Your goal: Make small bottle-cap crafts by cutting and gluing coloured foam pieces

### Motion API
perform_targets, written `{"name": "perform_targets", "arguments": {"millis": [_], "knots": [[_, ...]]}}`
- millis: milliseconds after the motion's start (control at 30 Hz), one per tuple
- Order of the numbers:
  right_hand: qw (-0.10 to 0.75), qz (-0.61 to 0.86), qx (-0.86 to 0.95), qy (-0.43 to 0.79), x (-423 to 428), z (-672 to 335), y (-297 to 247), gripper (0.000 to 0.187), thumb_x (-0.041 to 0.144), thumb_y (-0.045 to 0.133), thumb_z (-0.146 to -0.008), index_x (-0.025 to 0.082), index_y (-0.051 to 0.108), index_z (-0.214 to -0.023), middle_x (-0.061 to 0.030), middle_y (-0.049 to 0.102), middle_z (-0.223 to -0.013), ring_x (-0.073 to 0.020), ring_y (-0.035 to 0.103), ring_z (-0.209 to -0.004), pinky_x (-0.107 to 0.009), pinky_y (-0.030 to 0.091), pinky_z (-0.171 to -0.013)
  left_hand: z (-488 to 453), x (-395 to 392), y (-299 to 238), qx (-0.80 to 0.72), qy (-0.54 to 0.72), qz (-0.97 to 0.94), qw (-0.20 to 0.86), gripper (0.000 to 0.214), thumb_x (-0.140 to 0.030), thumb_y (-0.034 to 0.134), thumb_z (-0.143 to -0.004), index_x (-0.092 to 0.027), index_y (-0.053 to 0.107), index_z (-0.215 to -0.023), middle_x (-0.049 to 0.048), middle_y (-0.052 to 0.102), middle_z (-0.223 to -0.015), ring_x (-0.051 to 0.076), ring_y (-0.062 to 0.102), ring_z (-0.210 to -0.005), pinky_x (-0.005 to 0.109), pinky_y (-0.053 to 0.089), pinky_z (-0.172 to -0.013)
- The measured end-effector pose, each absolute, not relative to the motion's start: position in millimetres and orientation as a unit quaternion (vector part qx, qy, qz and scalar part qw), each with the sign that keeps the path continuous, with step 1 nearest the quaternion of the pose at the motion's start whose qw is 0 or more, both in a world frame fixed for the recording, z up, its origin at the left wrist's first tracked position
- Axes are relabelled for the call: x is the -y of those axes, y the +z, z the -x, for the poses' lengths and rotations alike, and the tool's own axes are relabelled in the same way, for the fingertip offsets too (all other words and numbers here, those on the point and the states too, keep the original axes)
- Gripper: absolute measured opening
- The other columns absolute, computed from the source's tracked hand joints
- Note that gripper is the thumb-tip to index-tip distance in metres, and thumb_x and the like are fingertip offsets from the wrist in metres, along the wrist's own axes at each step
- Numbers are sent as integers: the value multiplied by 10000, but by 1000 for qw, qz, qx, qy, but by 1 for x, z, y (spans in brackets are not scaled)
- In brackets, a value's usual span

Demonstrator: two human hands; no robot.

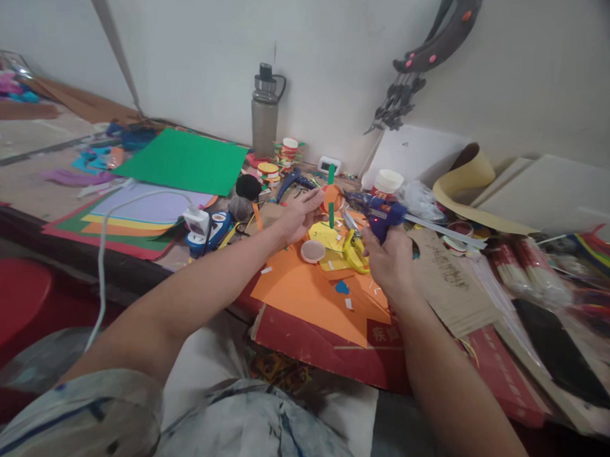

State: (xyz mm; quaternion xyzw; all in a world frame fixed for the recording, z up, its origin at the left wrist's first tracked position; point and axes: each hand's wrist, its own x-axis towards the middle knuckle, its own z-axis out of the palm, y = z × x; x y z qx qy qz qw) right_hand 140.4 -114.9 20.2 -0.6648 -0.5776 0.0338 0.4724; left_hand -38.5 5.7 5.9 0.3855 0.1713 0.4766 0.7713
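Note:
My left hand (302, 218) is closed on a small orange paper craft (332, 199), which has green strips sticking out at its top and bottom. In my right hand (391, 258) is a blue glue gun (383, 214), with a small red light showing on its body. The gun's nozzle points left and is close to the craft; whether they touch I cannot tell. Below the hands lie yellow-handled scissors (355, 253), a round pale lid (313, 251) and yellow paper (326, 236), over orange paper sheets (303, 292).
A green sheet (184, 161) tops a stack of coloured paper at left. A grey bottle (265, 117) stands by the wall. White cable (102, 261) runs to a power strip (209, 235). Paper cups (386, 183), cardboard (448, 280) and a black phone-like slab (561, 347) lie rightward.

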Motion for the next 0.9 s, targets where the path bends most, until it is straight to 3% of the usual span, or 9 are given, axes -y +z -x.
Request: {"name": "perform_targets", "arguments": {"millis": [200,533,667,900], "knots": [[473,670,570,40,117,-139,21,253,496,585,-839,266,571,-942,-61,616,-708,-336,655,-716,-585,567,-825,37,-4,5,-172,461,-396,775,259,-357,889,-876,-169,738,-970,-19,691,-801,107,662,-725,252,531,-751],[484,648,587,31,115,-138,17,234,486,622,-856,271,570,-932,-68,633,-723,-333,652,-742,-550,563,-802,37,-4,5,-171,439,-396,788,177,-346,757,-998,-169,746,-1015,6,772,-846,113,731,-733,229,576,-740],[485,649,586,37,116,-136,16,239,502,620,-871,277,556,-920,-61,624,-717,-326,653,-733,-537,554,-782,37,-4,9,-178,434,-384,795,222,-386,703,-1037,-180,753,-1103,26,810,-901,128,772,-771,220,593,-732],[488,626,605,56,116,-135,15,262,504,619,-906,299,494,-802,-78,641,-738,-341,675,-810,-531,562,-791,35,-3,10,-183,405,-376,813,333,-467,616,-1082,-171,763,-1125,31,800,-809,133,785,-741,212,615,-744]]}}
